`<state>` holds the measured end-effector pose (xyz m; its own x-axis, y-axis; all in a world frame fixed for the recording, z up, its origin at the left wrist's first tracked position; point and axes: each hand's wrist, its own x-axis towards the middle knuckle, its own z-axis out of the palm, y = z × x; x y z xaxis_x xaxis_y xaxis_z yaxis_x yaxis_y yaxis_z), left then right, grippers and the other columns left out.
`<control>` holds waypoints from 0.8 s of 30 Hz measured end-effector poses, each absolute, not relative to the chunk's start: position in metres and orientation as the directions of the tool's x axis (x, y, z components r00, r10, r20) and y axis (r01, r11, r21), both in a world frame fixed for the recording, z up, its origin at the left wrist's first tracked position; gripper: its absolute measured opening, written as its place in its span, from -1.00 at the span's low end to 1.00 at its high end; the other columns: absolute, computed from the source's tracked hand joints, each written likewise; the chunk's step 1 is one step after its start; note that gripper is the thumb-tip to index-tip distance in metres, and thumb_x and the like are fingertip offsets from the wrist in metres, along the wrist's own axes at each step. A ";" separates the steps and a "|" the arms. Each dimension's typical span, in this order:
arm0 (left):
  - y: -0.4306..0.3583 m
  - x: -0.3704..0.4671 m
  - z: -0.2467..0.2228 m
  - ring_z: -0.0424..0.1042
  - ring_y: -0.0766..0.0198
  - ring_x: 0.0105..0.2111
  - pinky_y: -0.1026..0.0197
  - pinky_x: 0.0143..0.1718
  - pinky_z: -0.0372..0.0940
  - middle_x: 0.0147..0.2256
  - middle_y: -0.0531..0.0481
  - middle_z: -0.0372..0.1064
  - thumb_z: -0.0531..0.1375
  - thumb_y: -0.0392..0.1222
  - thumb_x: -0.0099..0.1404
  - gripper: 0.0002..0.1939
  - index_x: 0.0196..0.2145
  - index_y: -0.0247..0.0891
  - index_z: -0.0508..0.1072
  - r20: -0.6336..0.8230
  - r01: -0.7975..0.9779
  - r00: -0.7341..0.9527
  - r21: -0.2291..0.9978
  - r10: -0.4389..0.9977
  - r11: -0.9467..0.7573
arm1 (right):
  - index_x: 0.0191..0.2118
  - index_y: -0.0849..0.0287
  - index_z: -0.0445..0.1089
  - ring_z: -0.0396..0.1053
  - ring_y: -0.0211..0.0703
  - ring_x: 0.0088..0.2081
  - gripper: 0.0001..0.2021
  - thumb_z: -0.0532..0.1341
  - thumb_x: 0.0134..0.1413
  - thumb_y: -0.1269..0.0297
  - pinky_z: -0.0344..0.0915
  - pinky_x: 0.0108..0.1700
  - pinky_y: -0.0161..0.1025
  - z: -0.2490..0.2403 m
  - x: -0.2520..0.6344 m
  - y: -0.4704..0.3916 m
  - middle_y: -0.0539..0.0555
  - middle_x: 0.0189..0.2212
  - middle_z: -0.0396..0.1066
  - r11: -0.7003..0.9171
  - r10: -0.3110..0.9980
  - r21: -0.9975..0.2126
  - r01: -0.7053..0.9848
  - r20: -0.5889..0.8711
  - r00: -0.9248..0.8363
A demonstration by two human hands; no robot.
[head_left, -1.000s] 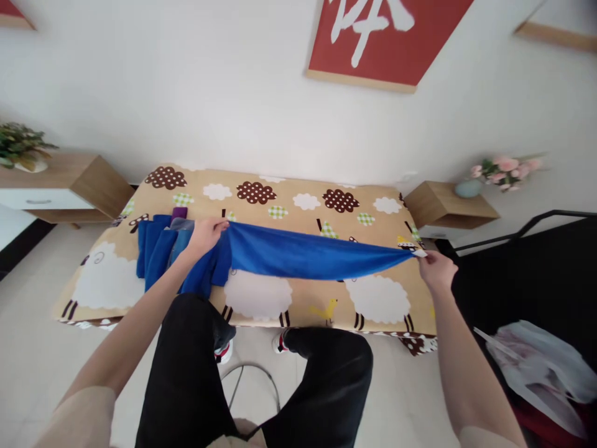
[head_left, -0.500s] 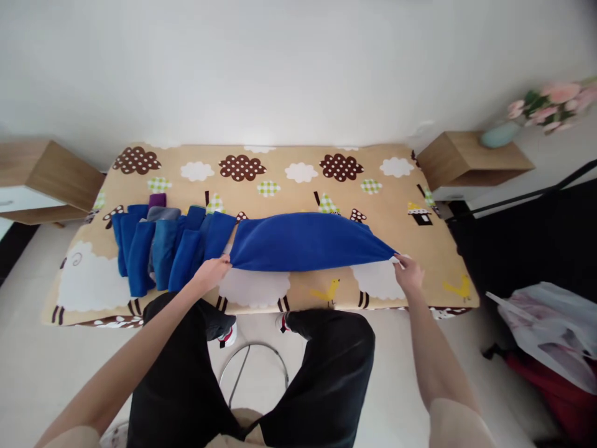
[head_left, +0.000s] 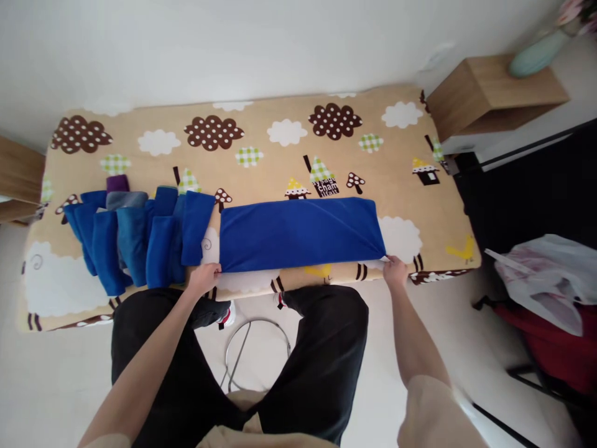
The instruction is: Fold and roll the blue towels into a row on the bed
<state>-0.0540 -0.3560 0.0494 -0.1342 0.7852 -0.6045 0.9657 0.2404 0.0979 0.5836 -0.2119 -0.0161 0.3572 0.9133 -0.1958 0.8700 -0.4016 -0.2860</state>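
A blue towel [head_left: 301, 235] lies folded into a long strip across the patterned sheet, with faint creases toward its right end. My left hand [head_left: 205, 279] pinches its near left corner. At the near right corner, my right hand [head_left: 394, 271] is closed on the cloth, where a small white tag shows beside the fingers. Left of the towel lies a group of rolled or folded cloths [head_left: 133, 239], mostly blue, overlapping one another. A grey cloth [head_left: 127, 200] and a purple one [head_left: 117, 183] show at the back of that group.
The low bed [head_left: 261, 177] carries a beige sheet with clouds and mushrooms. Wooden nightstands [head_left: 506, 93] flank it, the right one holding a pale vase [head_left: 536, 56]. A plastic bag [head_left: 550, 277] sits on something red at right. A stool's metal ring [head_left: 256, 323] is between my legs.
The towel's right end has gone from a pulled, tapered point to a squared strip lying flat. My right hand has come closer in toward the bed's front edge. The view has shifted.
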 end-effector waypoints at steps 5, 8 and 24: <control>-0.358 -0.049 0.049 0.52 0.02 -0.18 0.09 -0.17 0.30 -0.17 -0.21 0.54 0.06 -0.32 0.25 -0.75 -0.25 -0.21 0.53 -0.630 0.992 -0.086 0.014 0.771 0.123 | 0.02 0.33 0.53 0.49 0.08 -0.11 -0.54 0.05 0.05 0.45 0.36 0.03 -0.08 -0.013 0.573 -0.220 0.33 -0.13 0.55 -0.431 0.900 -0.242 0.870 -0.182 0.395; -0.358 -0.039 0.048 0.50 -0.11 -0.12 -0.02 -0.13 0.31 -0.13 -0.35 0.51 0.08 -0.42 0.18 -0.73 -0.24 -0.31 0.54 -0.666 0.999 -0.013 0.029 0.746 0.044 | 0.00 0.29 0.54 0.48 0.06 -0.12 -0.54 0.06 0.02 0.45 0.37 0.03 -0.07 -0.011 0.577 -0.223 0.27 -0.18 0.56 -0.400 0.912 -0.267 0.877 -0.206 0.353; -0.340 0.060 -0.044 0.25 -0.24 0.07 -0.22 0.05 0.08 -0.08 -0.40 0.36 -0.03 -0.17 0.33 -0.63 -0.08 -0.36 0.46 -0.330 0.912 -0.285 0.194 0.900 0.360 | 0.43 0.16 0.02 -0.33 0.03 0.49 -0.43 0.02 0.39 0.20 -0.43 0.45 0.22 -0.009 0.348 -0.195 0.10 0.48 -0.18 0.440 0.855 -0.427 0.790 -0.070 -0.514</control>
<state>0.0602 -0.3398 -0.0435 -0.2848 0.8999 -0.3303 0.9124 0.3601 0.1943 0.3480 -0.1948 -0.0092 -0.5138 0.8551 -0.0700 0.7900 0.4397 -0.4272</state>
